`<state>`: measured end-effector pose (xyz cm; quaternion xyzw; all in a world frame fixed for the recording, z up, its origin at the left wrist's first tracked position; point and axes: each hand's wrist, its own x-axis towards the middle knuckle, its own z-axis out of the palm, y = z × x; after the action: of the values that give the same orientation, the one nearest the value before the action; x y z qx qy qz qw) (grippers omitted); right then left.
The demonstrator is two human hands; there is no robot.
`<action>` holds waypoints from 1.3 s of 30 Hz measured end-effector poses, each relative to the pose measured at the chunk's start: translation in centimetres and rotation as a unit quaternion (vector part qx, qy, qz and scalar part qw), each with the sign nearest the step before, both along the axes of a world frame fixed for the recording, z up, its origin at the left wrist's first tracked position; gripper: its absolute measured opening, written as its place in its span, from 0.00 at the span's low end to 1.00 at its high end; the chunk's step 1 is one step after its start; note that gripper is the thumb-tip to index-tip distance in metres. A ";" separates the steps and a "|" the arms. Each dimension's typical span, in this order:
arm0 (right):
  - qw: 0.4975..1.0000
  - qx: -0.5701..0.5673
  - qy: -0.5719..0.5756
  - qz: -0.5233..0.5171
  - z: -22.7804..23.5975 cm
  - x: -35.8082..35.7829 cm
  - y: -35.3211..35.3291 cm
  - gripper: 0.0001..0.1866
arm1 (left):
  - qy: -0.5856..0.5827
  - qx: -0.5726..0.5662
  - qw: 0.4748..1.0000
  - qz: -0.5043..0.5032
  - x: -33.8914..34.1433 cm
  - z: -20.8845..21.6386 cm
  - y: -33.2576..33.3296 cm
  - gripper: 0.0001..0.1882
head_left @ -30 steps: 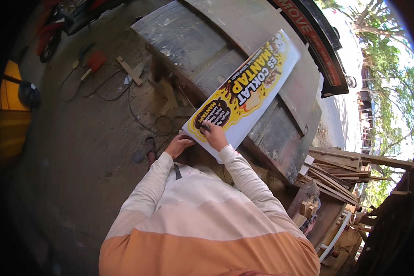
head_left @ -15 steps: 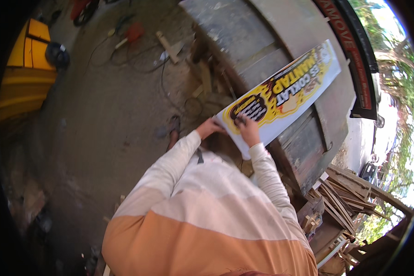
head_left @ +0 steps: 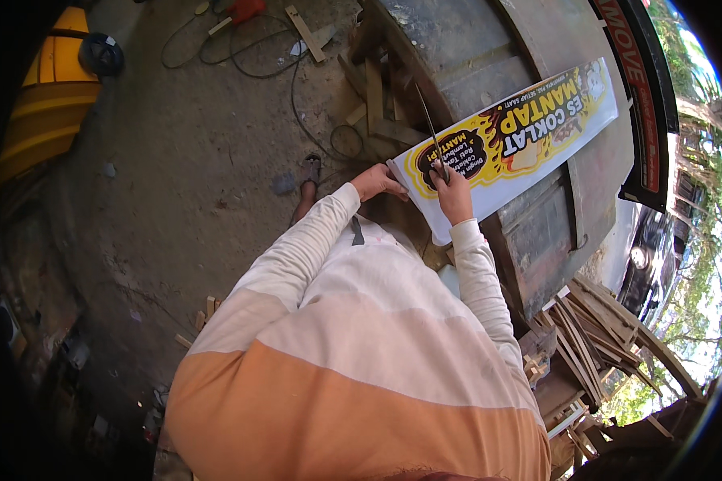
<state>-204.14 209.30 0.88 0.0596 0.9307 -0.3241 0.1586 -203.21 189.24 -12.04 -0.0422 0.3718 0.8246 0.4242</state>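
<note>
A printed banner point(head_left: 529, 160) in yellow, brown and white, with a white margin, lies over the workbench, its near left end hanging past the bench edge. My left hand point(head_left: 375, 183) pinches that end's left edge between thumb and fingers. My right hand point(head_left: 455, 196) rests over the dark printed patch, closed around the dark handles of what look like long scissors point(head_left: 435, 135). Their thin blade points away from me, across the banner's long far-left edge and beyond it. Whether the blades are apart is hard to tell.
The worn workbench point(head_left: 537, 256) has raised strips across its top. Wood scraps point(head_left: 573, 345) are piled at its near right end. A cable point(head_left: 297, 100) and a wooden piece point(head_left: 305, 34) lie on the floor. A yellow object point(head_left: 48, 120) stands far left; a dark sign panel point(head_left: 630, 88) borders the bench.
The banner and both hands appear slightly higher and further right in the view, which has also shifted. The blade in my right hand now shows more clearly, lying over the banner's edge.
</note>
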 end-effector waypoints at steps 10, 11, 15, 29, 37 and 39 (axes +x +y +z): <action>1.000 -0.010 0.019 0.000 -0.9 0.2 0.4 0.18 | -0.035 -0.026 0.999 0.016 0.7 0.9 -0.1 0.17; 1.000 -0.009 0.021 0.001 -1.0 0.2 0.4 0.18 | -0.039 -0.022 0.999 0.022 0.8 0.7 0.0 0.17; 1.000 -0.015 0.012 -0.003 -1.1 0.3 0.4 0.18 | -0.064 -0.023 0.996 0.050 1.6 -0.3 0.7 0.16; 0.999 -0.032 0.010 -0.003 -0.1 0.5 -0.3 0.19 | -0.058 -0.026 0.997 0.037 2.0 -0.9 0.8 0.19; 1.000 0.001 -0.007 -0.011 -0.1 0.4 -0.7 0.21 | -0.072 0.036 0.984 0.161 0.9 -1.3 -2.0 0.20; 1.000 0.013 0.007 -0.009 -0.3 0.5 -1.0 0.21 | -0.058 0.038 0.987 0.143 0.6 -1.1 -2.5 0.22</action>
<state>-203.62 208.35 0.55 0.0674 0.9354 -0.3140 0.1481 -202.57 186.75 -13.11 -0.1263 0.3049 0.8866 0.3242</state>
